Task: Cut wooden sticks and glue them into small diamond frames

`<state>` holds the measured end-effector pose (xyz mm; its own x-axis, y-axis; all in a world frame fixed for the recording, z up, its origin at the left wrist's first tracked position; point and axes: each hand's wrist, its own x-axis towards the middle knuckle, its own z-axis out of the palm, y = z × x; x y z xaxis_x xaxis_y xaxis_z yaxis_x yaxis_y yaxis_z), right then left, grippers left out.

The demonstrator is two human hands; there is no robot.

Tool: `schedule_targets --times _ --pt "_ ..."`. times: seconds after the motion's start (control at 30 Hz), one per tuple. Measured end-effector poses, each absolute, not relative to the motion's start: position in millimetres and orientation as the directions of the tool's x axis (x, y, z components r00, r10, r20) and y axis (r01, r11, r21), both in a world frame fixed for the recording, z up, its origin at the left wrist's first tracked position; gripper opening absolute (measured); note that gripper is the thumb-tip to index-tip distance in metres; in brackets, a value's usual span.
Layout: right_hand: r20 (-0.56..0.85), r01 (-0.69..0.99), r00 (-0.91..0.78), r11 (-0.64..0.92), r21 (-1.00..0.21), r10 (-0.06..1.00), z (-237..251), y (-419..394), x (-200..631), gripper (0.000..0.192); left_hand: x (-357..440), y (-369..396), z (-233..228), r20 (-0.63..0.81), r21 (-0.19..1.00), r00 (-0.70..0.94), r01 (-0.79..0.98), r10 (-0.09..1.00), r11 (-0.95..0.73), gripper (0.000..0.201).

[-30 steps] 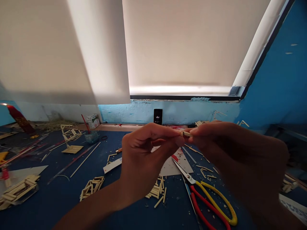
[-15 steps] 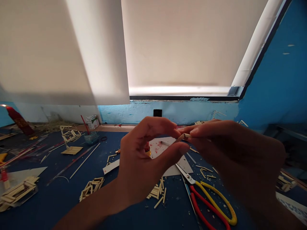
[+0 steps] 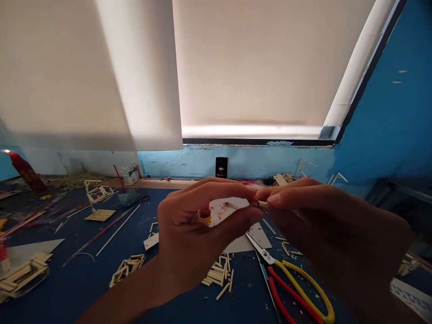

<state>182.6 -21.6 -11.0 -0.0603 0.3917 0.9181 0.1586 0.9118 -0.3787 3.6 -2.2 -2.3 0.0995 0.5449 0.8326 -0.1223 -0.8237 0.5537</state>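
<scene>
My left hand (image 3: 195, 238) and my right hand (image 3: 330, 225) meet fingertip to fingertip above the table. Between them is a short pale wooden stick (image 3: 262, 204) with a dark spot near its left end. Thumb and fingers of my right hand pinch it. My left thumb and fingertips close on its other end, which they mostly hide. Beneath the hands lies a white sheet (image 3: 236, 245) with red specks. Scissors (image 3: 270, 261) with one yellow and one red handle rest below, partly on the sheet. Several cut stick pieces (image 3: 216, 275) are piled beside them.
Stick frames stand or lie on the blue table at the left (image 3: 99, 193) and front left (image 3: 27, 274). A glass jar (image 3: 127, 197) holds a red straw-like stick. A lit red candle (image 3: 27, 173) is far left. A phone (image 3: 222, 167) leans against the wall.
Both hands have lowered slightly in view. My left fingers have flattened and closed over the stick's left part, which showed as an angled piece before. The phone's screen now shows something lit.
</scene>
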Motion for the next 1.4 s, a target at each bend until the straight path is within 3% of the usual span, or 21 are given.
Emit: schedule_targets --times 0.63,0.87,1.0,1.2,1.4 --pt "0.925 0.176 -0.097 0.921 -0.347 0.367 -9 -22 183 0.041 1 1 1 0.888 0.456 0.107 -0.069 0.448 -0.887 0.038" --pt "0.919 0.217 -0.110 0.911 -0.350 0.379 -6 -24 185 0.030 -2 0 5 0.912 0.393 0.137 -0.013 0.388 -0.920 0.030" --pt "0.901 0.277 -0.156 0.894 -0.352 0.404 -3 -26 188 0.023 -7 0 9 0.904 0.376 0.194 0.058 0.380 -0.925 0.026" --pt "0.895 0.391 -0.180 0.864 -0.316 0.409 -4 -29 191 0.016 -18 -6 10 0.903 0.256 0.294 0.220 0.314 -0.941 0.015" --pt "0.879 0.397 -0.208 0.858 -0.326 0.430 -4 -26 191 0.016 -20 -11 10 0.884 0.259 0.300 0.324 0.359 -0.910 0.008"
